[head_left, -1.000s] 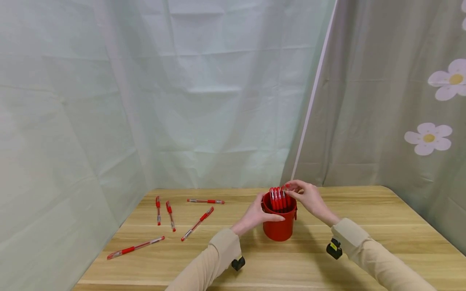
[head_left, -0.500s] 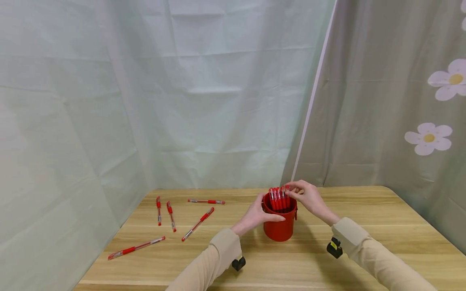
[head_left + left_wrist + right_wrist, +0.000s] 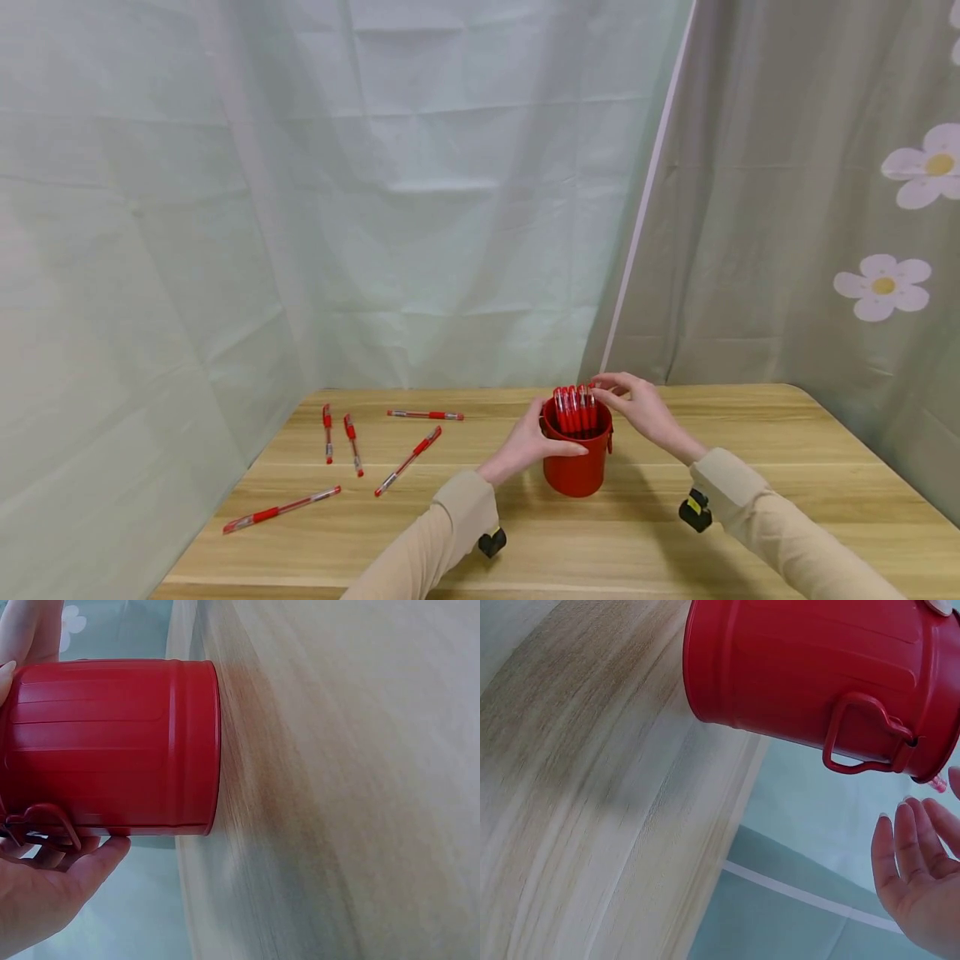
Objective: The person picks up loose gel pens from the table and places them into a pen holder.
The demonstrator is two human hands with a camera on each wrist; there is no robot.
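A red bucket (image 3: pixel 573 471) with small side handles stands upright on the wooden table. Several red gel pens (image 3: pixel 572 410) lean in a row inside it, caps up above the rim. My left hand (image 3: pixel 531 442) grips the bucket, thumb across the front near the rim. In the left wrist view this hand's fingers sit by the side handle (image 3: pixel 52 817). My right hand (image 3: pixel 641 410) is at the rim's right side, close to the rightmost pen cap. The right wrist view shows its fingers (image 3: pixel 911 840) loosely bent, just off the bucket, holding nothing.
Several more red pens lie scattered on the table's left, among them a slanted pen (image 3: pixel 407 461), a back pen (image 3: pixel 425 414) and a front-left pen (image 3: pixel 281 509). Pale curtains (image 3: pixel 450 208) hang behind the table (image 3: pixel 570 550).
My right fingers have let go of the rightmost pen, which now leans in the bucket with the others. That hand has shifted slightly right. My left hand and the bucket stay in place.
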